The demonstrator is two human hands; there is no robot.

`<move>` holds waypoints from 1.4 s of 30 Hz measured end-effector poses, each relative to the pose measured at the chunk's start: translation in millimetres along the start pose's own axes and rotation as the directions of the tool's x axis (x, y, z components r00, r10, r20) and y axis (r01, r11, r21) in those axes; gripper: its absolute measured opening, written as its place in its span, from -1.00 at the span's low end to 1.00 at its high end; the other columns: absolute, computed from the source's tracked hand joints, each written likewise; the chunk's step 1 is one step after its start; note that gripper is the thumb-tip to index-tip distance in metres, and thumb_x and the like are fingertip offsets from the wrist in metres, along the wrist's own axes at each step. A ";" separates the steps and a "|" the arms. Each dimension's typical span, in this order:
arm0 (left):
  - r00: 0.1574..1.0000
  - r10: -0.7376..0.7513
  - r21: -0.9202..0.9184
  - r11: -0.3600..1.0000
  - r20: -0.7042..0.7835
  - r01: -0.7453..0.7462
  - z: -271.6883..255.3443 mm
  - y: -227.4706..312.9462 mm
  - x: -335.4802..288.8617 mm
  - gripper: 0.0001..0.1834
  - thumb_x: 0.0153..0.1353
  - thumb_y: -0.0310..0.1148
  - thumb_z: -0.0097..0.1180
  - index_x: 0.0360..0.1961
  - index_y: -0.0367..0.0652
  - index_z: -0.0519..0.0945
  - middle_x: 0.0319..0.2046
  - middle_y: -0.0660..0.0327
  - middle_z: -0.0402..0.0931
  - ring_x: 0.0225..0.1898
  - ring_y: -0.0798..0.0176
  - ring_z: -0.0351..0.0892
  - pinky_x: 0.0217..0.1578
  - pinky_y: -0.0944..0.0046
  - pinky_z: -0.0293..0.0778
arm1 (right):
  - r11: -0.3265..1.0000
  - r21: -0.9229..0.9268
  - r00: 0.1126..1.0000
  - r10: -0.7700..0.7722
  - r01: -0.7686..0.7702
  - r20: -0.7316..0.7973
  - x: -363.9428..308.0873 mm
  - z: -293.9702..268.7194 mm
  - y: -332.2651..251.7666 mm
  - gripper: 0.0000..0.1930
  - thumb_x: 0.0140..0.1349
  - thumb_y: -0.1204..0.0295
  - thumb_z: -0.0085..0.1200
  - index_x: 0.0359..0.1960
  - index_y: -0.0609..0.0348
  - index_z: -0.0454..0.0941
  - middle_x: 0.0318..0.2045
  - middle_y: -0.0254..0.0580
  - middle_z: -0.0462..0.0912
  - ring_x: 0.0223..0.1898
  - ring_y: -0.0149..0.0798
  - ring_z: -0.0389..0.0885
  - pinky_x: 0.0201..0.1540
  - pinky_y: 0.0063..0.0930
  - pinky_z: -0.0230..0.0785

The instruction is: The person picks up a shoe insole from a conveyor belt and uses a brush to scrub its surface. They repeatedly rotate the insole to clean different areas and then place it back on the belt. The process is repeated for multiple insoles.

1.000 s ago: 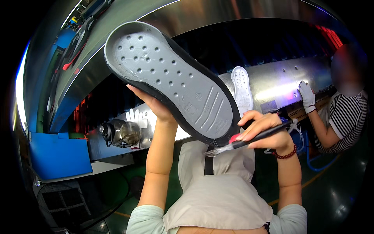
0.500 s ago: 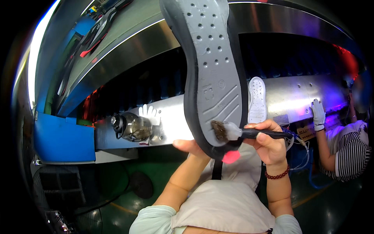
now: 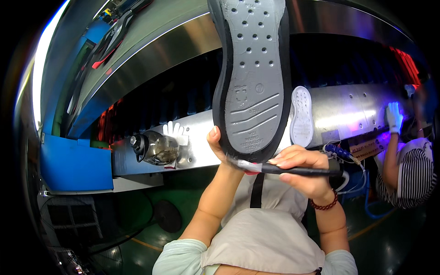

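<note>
A large shoe sole (image 3: 254, 89), grey inside with holes and ridges and a black rim, stands up in front of me. My left hand (image 3: 219, 145) grips its lower left edge; the thumb shows and the other fingers are hidden behind. My right hand (image 3: 306, 170) is closed around the black handle of a brush (image 3: 270, 168). The brush lies across the sole's lower end, its bristles at the bottom left of the rim beside my left hand. A bit of red shows under the brush there.
A metal ledge (image 3: 201, 153) carries a white sole (image 3: 301, 117), a dark translucent bottle (image 3: 160, 147) and a white glove (image 3: 174, 129). Beyond it runs a machine belt (image 3: 151, 23) with more soles at far left. A gloved co-worker (image 3: 403, 169) stands at right, near cables (image 3: 341, 153).
The brush has moved from the sole's inner face down to its lower rim. The sole has straightened and shifted slightly right. The co-worker's gloved hand has moved right and up.
</note>
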State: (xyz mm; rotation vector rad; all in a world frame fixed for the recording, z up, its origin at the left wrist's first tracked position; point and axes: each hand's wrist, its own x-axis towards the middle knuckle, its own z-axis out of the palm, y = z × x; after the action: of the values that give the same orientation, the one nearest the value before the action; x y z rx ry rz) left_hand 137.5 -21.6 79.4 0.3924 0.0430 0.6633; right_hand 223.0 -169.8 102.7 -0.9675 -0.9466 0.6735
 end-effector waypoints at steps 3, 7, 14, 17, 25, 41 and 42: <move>1.000 0.001 -0.003 1.000 0.003 -0.001 7.6 -1.3 3.5 -0.37 -0.08 0.00 -0.09 -0.08 -0.31 0.35 -0.18 0.03 0.42 -0.20 0.13 0.44 -0.19 0.22 0.39 | 0.989 0.121 0.978 0.108 -0.087 -0.178 -0.1 -7.8 4.3 -0.83 -0.10 0.70 0.06 -0.40 0.33 0.49 -0.35 0.00 0.54 -0.27 -0.30 0.50 -0.16 -0.52 0.32; 0.987 -0.091 -0.063 0.993 0.130 0.100 2.2 4.7 6.9 -0.40 -0.01 0.02 -0.11 -0.07 -0.26 0.36 -0.14 0.05 0.40 -0.15 0.12 0.40 -0.12 0.17 0.34 | 0.998 -0.056 0.999 0.007 -0.005 0.050 3.2 -3.1 0.6 -0.86 -0.09 0.70 0.03 -0.42 0.33 0.50 -0.35 0.00 0.54 -0.26 -0.28 0.51 -0.14 -0.51 0.32; 0.995 -0.075 0.020 0.997 0.070 0.073 10.3 6.4 16.0 -0.45 -0.04 -0.11 -0.11 -0.11 -0.36 0.35 -0.20 -0.02 0.43 -0.24 0.12 0.48 -0.22 0.24 0.43 | 0.984 -0.180 0.998 -0.003 0.014 0.065 16.3 -26.3 -2.2 -0.83 -0.17 0.70 0.10 -0.45 0.30 0.52 -0.39 -0.07 0.56 -0.30 -0.28 0.52 -0.20 -0.50 0.34; 0.989 -0.117 0.012 0.993 0.086 0.117 13.2 9.7 17.1 -0.47 -0.04 -0.15 -0.12 -0.14 -0.39 0.37 -0.24 -0.04 0.45 -0.29 0.13 0.50 -0.24 0.24 0.44 | 0.984 -0.178 0.985 0.004 0.027 0.170 19.4 -25.1 -7.3 -0.82 -0.19 0.68 0.13 -0.46 0.27 0.54 -0.42 -0.11 0.57 -0.32 -0.30 0.51 -0.23 -0.52 0.33; 0.952 -0.238 0.002 0.970 0.195 0.242 5.8 20.6 28.0 -0.46 -0.08 -0.15 -0.08 -0.15 -0.41 0.38 -0.26 -0.04 0.46 -0.27 0.12 0.49 -0.21 0.24 0.42 | 0.992 -0.127 0.967 0.007 0.026 0.256 18.8 -29.8 -11.2 -0.80 -0.22 0.67 0.15 -0.45 0.26 0.55 -0.39 -0.12 0.58 -0.32 -0.35 0.47 -0.21 -0.55 0.30; 0.709 -0.684 0.249 0.666 -0.173 0.703 18.5 31.0 29.3 -0.58 -0.03 -0.28 -0.04 -0.19 -0.40 0.41 -0.30 -0.02 0.48 -0.33 0.19 0.53 -0.25 0.31 0.45 | 0.947 -0.321 0.817 0.181 0.006 0.548 40.0 -46.6 -29.6 -0.83 -0.21 0.70 0.15 -0.48 0.33 0.54 -0.43 -0.01 0.59 -0.31 -0.17 0.58 -0.22 -0.47 0.44; 0.690 -0.698 0.247 0.646 -0.193 0.723 17.9 32.8 28.2 -0.59 -0.03 -0.29 -0.04 -0.20 -0.40 0.41 -0.30 -0.02 0.48 -0.33 0.19 0.53 -0.26 0.31 0.45 | 0.944 -0.331 0.786 0.191 0.018 0.588 40.2 -48.9 -34.0 -0.83 -0.21 0.69 0.15 -0.48 0.33 0.53 -0.42 -0.03 0.59 -0.31 -0.16 0.58 -0.21 -0.46 0.43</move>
State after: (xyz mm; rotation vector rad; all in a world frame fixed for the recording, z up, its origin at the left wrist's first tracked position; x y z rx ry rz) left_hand 143.3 13.0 110.5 0.6021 0.3690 -0.1341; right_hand 286.8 -169.8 135.6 -1.1039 -1.6410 0.9656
